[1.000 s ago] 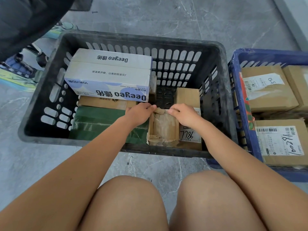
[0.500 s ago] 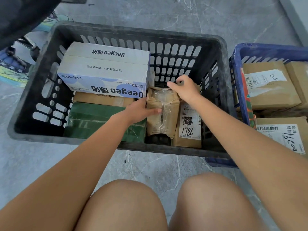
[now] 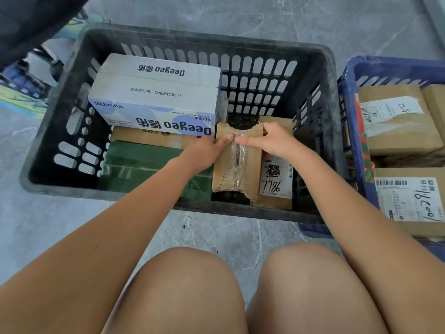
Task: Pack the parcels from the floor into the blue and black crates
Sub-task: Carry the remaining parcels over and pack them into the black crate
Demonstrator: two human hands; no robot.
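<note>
Shoes and a dark garment sat at far left on the grey marble floor. Next we logged the black crate, slotted walls, on the floor. Inside it at left: a white-and-blue Deegeo wipes box on top of a plain brown carton, with a green parcel just nearer to us. Our left hand came in over the green parcel, fingers curled round the left edge of a taped corrugated parcel, thumb on top. Our right hand gripped the same parcel's upper right corner, fingers curled over the edge, thumb pointing at the left thumb. That parcel lay inside the black crate, right of the green one, touching a brown box with a label reading 7786 on its right. Far right, the blue crate stood just beside the black one, holding labelled brown parcels; nearest one marked 18200 or similar, we could not read it surely.
</note>
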